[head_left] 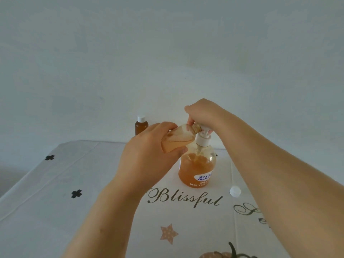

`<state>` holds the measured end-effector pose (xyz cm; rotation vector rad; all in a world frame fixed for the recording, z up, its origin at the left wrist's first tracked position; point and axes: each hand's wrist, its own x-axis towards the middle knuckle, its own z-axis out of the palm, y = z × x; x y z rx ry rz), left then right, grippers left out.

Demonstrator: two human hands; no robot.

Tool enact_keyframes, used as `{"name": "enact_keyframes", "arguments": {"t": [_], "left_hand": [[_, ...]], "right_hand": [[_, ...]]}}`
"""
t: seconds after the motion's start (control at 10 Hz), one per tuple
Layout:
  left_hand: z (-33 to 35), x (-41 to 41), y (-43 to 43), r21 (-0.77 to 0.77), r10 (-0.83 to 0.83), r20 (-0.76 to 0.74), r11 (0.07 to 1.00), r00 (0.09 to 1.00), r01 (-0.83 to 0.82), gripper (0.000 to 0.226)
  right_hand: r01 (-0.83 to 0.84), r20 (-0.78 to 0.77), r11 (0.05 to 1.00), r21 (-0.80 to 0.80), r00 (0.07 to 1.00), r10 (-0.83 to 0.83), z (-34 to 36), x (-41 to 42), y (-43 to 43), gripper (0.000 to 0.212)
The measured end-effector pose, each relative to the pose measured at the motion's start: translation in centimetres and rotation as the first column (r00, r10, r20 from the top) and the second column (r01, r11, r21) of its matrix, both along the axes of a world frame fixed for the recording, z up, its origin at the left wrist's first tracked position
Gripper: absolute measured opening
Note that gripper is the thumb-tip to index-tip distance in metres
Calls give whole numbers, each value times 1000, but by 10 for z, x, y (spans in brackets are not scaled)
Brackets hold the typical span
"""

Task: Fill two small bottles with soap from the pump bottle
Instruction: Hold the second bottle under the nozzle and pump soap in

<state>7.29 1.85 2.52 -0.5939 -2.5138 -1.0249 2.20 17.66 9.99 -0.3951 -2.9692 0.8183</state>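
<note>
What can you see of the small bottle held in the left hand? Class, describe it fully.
The small bottle looks like translucent amber plastic, streaked inside with what seems to be soap. It is uncapped, its threaded neck bare. It is held in the air, tilted almost onto its side, with its mouth pointing right against the nozzle of the pump bottle. The left hand wraps its body and base in a firm grip.
</note>
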Motion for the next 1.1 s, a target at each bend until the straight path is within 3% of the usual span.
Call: {"name": "enact_keyframes", "arguments": {"t": [0.4, 0.6, 0.8, 1.1], "left_hand": [[-2, -1, -1, -17, 14, 6, 1000, 1000, -13, 38], [-5, -4, -2, -54, 11, 24, 999, 1000, -10, 34], [-4, -3, 0, -64, 19, 22, 998, 1000, -18, 35], [-1, 0, 0, -49, 20, -22, 999, 1000, -21, 37]], "right_hand": [[148, 46, 989, -1, 988, -148, -5, -10, -7, 33], [103, -90, 994, -42, 990, -106, -24, -10, 0, 32], [90, -124, 994, -69, 987, -98, -24, -8, 3, 36], [135, -30, 991, -9, 990, -136, -14, -10, 0, 31]]}}
